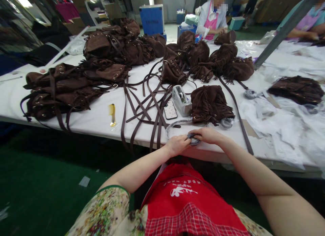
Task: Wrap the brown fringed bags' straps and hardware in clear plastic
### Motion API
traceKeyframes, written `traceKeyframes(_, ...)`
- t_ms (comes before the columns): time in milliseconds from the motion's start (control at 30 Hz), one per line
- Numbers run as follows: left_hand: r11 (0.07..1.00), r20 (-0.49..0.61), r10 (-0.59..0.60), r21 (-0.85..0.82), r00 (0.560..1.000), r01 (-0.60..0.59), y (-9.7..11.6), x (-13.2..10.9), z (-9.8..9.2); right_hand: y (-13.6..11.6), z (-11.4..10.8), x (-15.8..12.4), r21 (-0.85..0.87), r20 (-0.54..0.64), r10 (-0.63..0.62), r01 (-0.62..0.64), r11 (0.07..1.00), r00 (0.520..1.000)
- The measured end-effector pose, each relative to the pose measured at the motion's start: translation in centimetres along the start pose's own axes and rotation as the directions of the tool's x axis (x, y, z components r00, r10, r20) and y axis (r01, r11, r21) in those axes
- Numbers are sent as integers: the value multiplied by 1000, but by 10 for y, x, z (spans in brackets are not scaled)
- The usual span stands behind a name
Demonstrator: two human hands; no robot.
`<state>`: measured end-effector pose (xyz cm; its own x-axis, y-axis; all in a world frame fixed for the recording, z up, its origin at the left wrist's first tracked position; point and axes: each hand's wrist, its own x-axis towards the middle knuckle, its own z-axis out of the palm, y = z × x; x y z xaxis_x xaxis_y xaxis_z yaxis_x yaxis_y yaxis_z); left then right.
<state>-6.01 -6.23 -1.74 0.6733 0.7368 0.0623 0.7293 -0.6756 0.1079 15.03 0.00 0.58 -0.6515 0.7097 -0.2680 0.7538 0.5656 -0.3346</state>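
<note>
Close to the table's front edge, my left hand and my right hand are both closed on a small coiled strap, dark and wrapped in clear plastic. A loose plastic-covered length loops from it onto the table. Just beyond my right hand lies a dark brown fringed bag, with another small wrapped coil at its lower right corner. To the left of this bag stand a tape dispenser and a phone lying flat.
Brown bags pile up at left and back. Long straps trail over the front edge. A yellow comb lies left. Plastic sheets cover the right side, near a slanted metal pole. A co-worker sits opposite.
</note>
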Motion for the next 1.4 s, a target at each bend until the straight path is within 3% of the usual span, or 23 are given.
traceKeyframes(67, 997, -4, -61, -49, 998, 61, 8, 5, 3, 0, -2, 2, 6, -20, 15, -14, 1000, 1000)
traceKeyframes(133, 985, -11, -137, -103, 990, 136, 20, 12, 8, -5, 2, 1, 1, -83, 116, -116, 993, 990)
traceKeyframes(267, 950, -12, -279, -147, 960, 274, 43, 26, 22, -23, 17, -6, -9, -164, 365, -371, 929, 917)
traceKeyframes(367, 948, -12, -293, -134, 956, 289, 51, 28, 27, -32, 27, -9, 25, -168, 464, -467, 884, 870)
traceKeyframes(500, 977, -33, -181, -118, 983, 176, 37, 16, 20, -28, 26, -9, 22, -154, 395, -396, 918, 906)
traceKeyframes(633, 994, -58, -52, -97, 997, 47, 5, 0, 9, -13, 14, -5, -37, -82, 189, -193, 981, 978)
traceKeyframes(767, 990, -50, -39, -134, 998, 32, -6, -2, 6, -5, 8, 1, -31, -21, 71, -71, 997, 997)
traceKeyframes(900, 970, -79, -168, -191, 983, 151, 13, 4, 13, -13, 13, -2, -12, -102, 207, -209, 978, 973)
traceKeyframes(1133, 925, -68, -332, -220, 941, 310, 46, 24, 28, -31, 22, -9, 34, -133, 478, -478, 878, 868)
traceKeyframes(1233, 927, -59, -319, -228, 946, 298, 46, 26, 28, -31, 20, -5, 28, -149, 475, -477, 879, 867)
traceKeyframes(1400, 973, -83, -131, -203, 988, 112, 18, 9, 19, -20, 15, -4, -80, -130, 342, -354, 932, 931)
